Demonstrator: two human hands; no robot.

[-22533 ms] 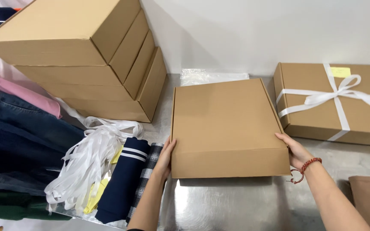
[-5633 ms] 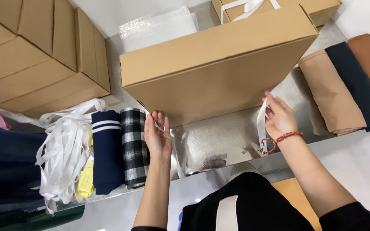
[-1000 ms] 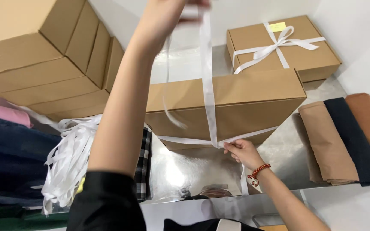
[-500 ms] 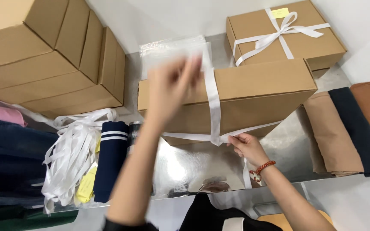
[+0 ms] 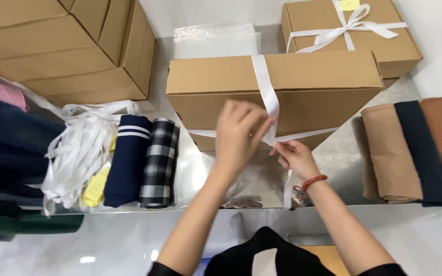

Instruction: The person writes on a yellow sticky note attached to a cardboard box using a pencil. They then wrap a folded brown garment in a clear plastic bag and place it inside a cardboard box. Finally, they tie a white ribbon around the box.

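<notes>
Flat brown cardboard box (image 5: 274, 87) wrapped in smooth white ribbon (image 5: 265, 88), both left hand (image 5: 241, 134) and right hand (image 5: 295, 158) pinching that ribbon at the box's front edge.

Flat brown cardboard box (image 5: 303, 87) at centre, white ribbon (image 5: 264, 87) crossing it; behind-right of it, a similar ribboned box (image 5: 384, 43) with yellow sticky label (image 5: 349, 4); left of it, stacked plain cartons (image 5: 62, 46); behind, clear plastic bag (image 5: 216, 38)

Two ribboned boxes (image 5: 274, 94) (image 5: 349, 30), five folded cloths (image 5: 126, 161).
</notes>
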